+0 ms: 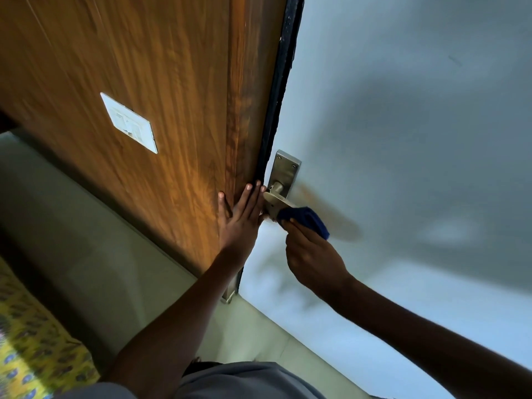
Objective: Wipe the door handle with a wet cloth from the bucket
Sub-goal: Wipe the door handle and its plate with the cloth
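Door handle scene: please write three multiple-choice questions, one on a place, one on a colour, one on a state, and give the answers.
1. Where does the left hand rest?
A. flat on the wooden panel beside the handle
B. on the floor
C. on the light switch

2. What colour is the cloth?
A. yellow
B. dark blue
C. white

3. What is the right hand doing?
A. hanging empty
B. pressing the switch
C. holding the cloth against the door handle

Answers: 1 A, the palm and fingers lie spread on the wood; 2 B, the cloth looks dark blue; 3 C, the fingers grip the cloth on the metal lever.

A home — wood-grain wall panel, switch plate, patterned bedspread.
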